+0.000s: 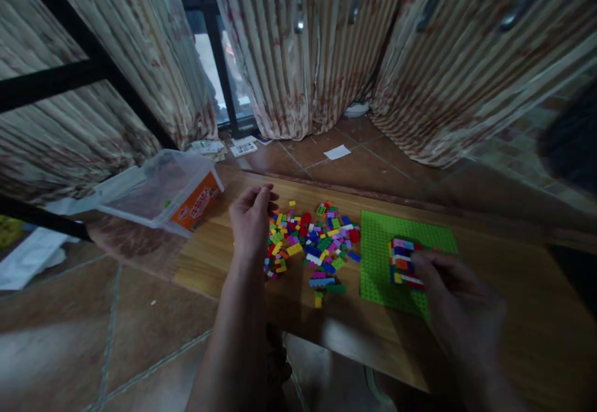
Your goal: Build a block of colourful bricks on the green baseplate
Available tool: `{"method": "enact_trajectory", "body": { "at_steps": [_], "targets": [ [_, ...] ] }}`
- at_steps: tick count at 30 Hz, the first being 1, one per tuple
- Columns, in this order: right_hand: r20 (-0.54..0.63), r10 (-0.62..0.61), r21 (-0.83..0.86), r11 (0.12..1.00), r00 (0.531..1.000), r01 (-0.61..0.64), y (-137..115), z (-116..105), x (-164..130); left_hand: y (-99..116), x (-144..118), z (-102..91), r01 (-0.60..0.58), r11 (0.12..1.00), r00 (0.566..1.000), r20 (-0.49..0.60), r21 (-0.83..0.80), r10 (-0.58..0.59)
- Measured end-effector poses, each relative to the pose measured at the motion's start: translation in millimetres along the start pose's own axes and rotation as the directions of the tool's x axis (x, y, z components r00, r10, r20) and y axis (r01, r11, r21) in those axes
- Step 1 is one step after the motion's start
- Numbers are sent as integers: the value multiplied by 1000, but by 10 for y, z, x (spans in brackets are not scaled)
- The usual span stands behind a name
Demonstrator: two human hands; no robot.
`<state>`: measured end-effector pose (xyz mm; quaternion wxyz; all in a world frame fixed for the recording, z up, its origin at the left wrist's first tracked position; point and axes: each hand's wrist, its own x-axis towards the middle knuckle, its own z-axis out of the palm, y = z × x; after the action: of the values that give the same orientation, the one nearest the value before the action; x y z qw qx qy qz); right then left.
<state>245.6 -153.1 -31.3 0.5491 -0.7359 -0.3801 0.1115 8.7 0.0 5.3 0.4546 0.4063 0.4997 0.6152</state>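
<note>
Over the left side of a loose pile of toy building bricks is my left hand, its fingers curled in and the thumb against them. Whatever may be between those fingertips is hidden. On the right, a green studded baseplate lies on the wooden board, carrying a small block of stacked multicoloured bricks. My right hand, slightly blurred, has thumb and fingers closed at the right edge of this stack. The fingertips cover that edge, so a brick held there cannot be made out.
A clear plastic box with an orange label lies tipped at the board's left end. The wooden board stands above a tiled floor. Striped curtains hang behind, with papers on the floor below.
</note>
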Motion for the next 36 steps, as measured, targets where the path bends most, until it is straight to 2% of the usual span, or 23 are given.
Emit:
{"method": "enact_trajectory", "body": {
  "at_steps": [2,4,7,10,14,18,21,28,36],
  "targets": [
    [136,-185,-4,982,973,187,-99,192,-177,8,10,-33,-4,1000,1000,-21,-5,4],
    [304,-342,47,937,889,345,-177,398,-352,13,14,-54,0,1000,1000,-26,-16,-1],
    [445,-466,115,877,765,467,-262,703,-575,17,14,-76,12,1000,1000,-17,-27,-12],
    [501,-523,120,831,690,543,-326,963,-717,22,14,-103,20,999,1000,-15,-26,-20],
    [497,-533,27,798,685,602,-402,1226,-796,29,28,-159,21,999,1000,-10,-49,-21],
    [517,-502,-48,791,693,609,-441,1374,-834,34,61,-224,21,996,1000,-7,-88,-21],
    [521,-490,-80,787,699,612,-421,1364,-834,43,86,-263,26,992,1000,-5,-126,-27],
    [502,-473,-146,779,724,610,-348,1185,-684,78,80,-271,80,985,997,-3,-152,-81],
    [550,-532,-48,749,643,661,-436,1355,-776,81,72,-277,93,985,996,12,-142,-92]
  ]
}}
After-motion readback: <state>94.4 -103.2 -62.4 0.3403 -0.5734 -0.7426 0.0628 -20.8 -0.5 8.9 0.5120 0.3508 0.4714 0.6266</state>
